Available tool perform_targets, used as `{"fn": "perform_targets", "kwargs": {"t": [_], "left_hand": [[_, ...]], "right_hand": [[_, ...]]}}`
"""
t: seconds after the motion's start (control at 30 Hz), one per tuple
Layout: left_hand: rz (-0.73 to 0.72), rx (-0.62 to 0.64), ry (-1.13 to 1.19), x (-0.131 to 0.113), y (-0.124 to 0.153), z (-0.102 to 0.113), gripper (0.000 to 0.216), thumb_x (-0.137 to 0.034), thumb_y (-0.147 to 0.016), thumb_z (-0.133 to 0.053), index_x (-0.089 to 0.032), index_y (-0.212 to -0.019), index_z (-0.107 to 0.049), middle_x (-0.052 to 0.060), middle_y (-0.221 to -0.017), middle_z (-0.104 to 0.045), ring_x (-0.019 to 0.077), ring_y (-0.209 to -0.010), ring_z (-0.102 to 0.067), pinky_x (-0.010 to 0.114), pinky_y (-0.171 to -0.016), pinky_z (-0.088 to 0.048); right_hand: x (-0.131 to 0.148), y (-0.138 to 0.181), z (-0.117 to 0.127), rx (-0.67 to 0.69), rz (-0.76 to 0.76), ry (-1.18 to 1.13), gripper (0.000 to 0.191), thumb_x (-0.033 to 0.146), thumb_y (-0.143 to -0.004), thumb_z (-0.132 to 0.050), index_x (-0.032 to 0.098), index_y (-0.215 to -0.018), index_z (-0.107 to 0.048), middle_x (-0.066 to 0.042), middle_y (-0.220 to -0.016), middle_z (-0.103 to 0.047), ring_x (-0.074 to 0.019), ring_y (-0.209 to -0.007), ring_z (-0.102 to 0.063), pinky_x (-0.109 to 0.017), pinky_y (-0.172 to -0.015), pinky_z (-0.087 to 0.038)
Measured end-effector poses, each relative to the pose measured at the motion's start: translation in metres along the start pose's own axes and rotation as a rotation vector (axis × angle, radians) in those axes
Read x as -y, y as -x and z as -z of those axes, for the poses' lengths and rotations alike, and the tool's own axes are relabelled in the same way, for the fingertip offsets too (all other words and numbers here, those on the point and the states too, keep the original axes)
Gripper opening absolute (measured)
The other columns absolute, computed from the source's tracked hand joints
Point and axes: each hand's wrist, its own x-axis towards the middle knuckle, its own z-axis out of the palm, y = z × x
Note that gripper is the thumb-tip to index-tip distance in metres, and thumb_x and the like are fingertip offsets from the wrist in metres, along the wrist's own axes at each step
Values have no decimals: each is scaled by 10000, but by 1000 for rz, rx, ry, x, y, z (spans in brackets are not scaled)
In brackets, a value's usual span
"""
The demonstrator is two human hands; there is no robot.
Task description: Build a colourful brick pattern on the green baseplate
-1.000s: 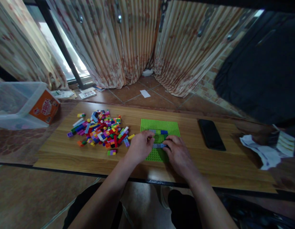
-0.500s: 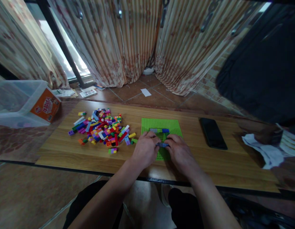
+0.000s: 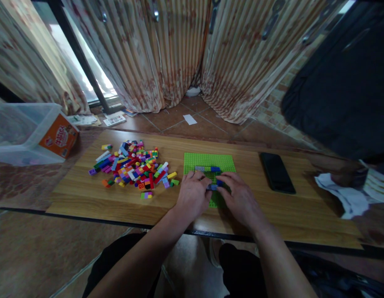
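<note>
A green studded baseplate [image 3: 207, 159] lies under both my hands. Across its middle run a grey brick [image 3: 200, 169] and a dark blue brick [image 3: 215, 169]. Nearer to me, a light blue brick [image 3: 212, 187] is held between my two hands, low over the plate or on it; which of the two I cannot tell. My left hand [image 3: 195, 190] has its fingers closed at the brick's left end. My right hand [image 3: 237, 192] pinches at its right end, where another dark blue brick [image 3: 219, 182] shows by the fingertips. The hands hide part of the plate.
A heap of colourful bricks [image 3: 133, 165] lies on the wooden table [image 3: 167, 145] to the left. A phone [image 3: 277, 173] and crumpled white paper [image 3: 341, 194] lie to the right. A clear plastic box [image 3: 24, 136] stands at far left.
My right hand has shifted slightly right and its fingers have changed position, so a dark blue brick now shows by them. My left hand has moved slightly right.
</note>
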Motion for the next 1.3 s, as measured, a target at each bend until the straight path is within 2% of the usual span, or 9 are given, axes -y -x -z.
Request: {"fn": "perform_targets", "kwargs": {"t": [0.13, 0.23, 0.47, 0.63, 0.93, 1.3], "left_hand": [[17, -7, -6, -1, -1, -3, 233, -267, -802, -664, -221, -1028, -702, 82, -1035, -636, 267, -998, -537, 441, -882, -443], [19, -11, -12, -2, -1, -4, 215, -281, -814, -656, -227, -1017, -705, 77, -1034, -645, 269, -1000, -533, 447, -884, -429], [-20, -4, -48, -6, -4, -6, 133, -283, -856, -603, -214, -902, -706, 68, -980, -660, 272, -989, -526, 454, -864, -409], [-9, 1, -57, -7, -5, -6, 143, -274, -862, -592, -224, -901, -720, 64, -949, -671, 263, -969, -529, 447, -871, -400], [24, 47, -74, -10, -7, -3, 166, -281, -866, -577, -221, -885, -730, 72, -943, -679, 274, -984, -525, 473, -891, -383], [41, 65, -119, -13, -10, -3, 148, -275, -841, -591, -222, -847, -729, 56, -935, -688, 265, -984, -539, 464, -892, -381]], "right_hand": [[-11, -2, 8, -153, -102, -24, 294, 260, -890, -440, 198, -1024, -695, -112, -1020, -686, -245, -951, -641, -438, -889, -493], [-15, -2, 9, -180, -214, -5, 286, 272, -876, -444, 182, -951, -705, -106, -935, -717, -237, -846, -660, -404, -801, -508], [-8, -1, 5, -23, -295, -76, 213, 315, -838, -531, 205, -799, -709, -57, -790, -738, -216, -730, -665, -360, -705, -480], [-3, -3, 3, 38, -370, -95, 159, 308, -802, -584, 210, -776, -707, -44, -761, -735, -208, -699, -662, -351, -675, -465], [-4, -4, -2, 16, -372, -77, 129, 313, -772, -628, 208, -741, -697, -45, -746, -731, -197, -682, -659, -339, -670, -469], [0, -9, -1, 62, -422, -25, 59, 240, -764, -671, 199, -751, -712, -38, -753, -735, -204, -719, -663, -329, -698, -455]]}}
